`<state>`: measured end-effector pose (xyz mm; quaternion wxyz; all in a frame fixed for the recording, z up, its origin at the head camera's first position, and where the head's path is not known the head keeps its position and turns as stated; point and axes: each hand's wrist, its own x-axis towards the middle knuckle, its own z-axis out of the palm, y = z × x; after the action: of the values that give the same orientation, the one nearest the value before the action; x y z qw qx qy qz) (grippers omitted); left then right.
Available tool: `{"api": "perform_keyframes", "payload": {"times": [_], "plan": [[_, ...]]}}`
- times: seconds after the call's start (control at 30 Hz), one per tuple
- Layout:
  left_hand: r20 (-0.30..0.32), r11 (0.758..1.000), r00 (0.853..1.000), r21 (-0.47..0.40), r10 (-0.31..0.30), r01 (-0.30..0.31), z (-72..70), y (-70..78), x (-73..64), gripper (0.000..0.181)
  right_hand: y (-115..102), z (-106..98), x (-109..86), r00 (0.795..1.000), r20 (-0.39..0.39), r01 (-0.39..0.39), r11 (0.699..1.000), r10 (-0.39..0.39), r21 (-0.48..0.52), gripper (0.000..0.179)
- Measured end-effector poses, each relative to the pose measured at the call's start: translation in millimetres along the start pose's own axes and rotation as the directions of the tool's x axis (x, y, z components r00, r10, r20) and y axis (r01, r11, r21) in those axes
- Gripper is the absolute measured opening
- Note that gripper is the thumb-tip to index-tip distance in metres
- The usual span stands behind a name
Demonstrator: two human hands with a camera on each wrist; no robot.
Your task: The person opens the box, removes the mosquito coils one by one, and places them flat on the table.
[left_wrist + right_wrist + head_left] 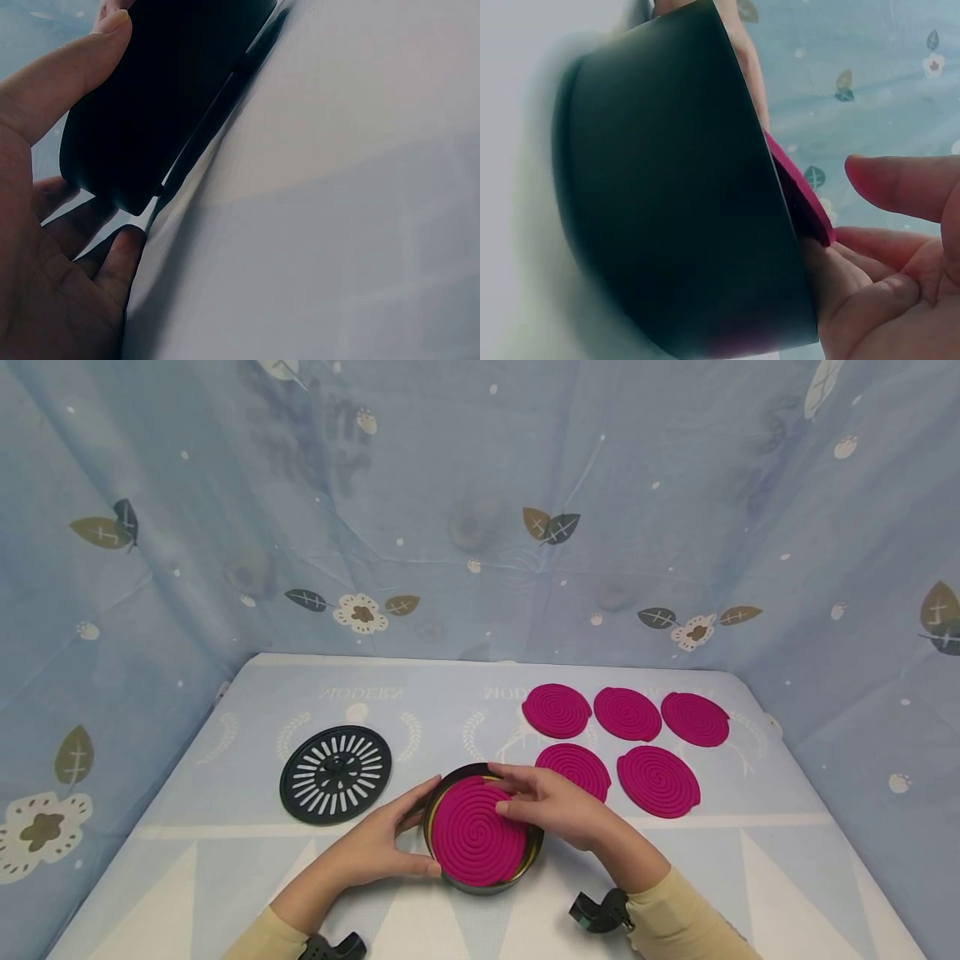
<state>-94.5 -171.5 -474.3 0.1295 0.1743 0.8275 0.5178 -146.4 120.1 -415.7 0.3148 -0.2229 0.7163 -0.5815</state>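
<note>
A round dark container (491,888) with a yellowish inner edge stands on the table in front of me. A magenta spiral coaster (477,835) lies tilted at its mouth, one edge raised past the rim in the right wrist view. My left hand (382,843) holds the container's side between thumb and fingers. My right hand (551,806) reaches over the far right rim, its fingers at the coaster's raised edge (810,199) and partly hidden inside. In the right wrist view, the right thumb (900,184) stands apart from the coaster.
Several more magenta spiral coasters (658,781) lie flat in two rows at the back right. To the left lies a black slotted disc (335,775). Blue patterned cloth (480,527) hangs behind and beside the table (420,927).
</note>
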Motion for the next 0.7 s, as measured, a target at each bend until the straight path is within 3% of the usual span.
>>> {"api": "perform_keyframes", "payload": {"times": [0.27, 0.5, 0.7], "plan": [[0.009, 1.0, 1.0, -0.009, 0.005, -0.004, -0.6, -0.1, -0.3, 0.114, 4.6, -3.1, -5.8, 0.999, 0.016, -0.031, 0.999, 0.032, -0.028, 0.053], [0.009, 1.0, 1.0, -0.012, -0.001, 0.001, -0.3, 1.7, 0.0, 0.115, 5.9, -5.4, -12.5, 0.997, 0.043, -0.072, 0.995, 0.069, 0.072, 0.054], [0.009, 1.0, 1.0, -0.014, -0.011, 0.011, -0.7, 3.7, -0.2, 0.115, 8.7, -4.1, -14.9, 0.997, 0.023, -0.074, 0.994, 0.072, 0.08, 0.054]]}}
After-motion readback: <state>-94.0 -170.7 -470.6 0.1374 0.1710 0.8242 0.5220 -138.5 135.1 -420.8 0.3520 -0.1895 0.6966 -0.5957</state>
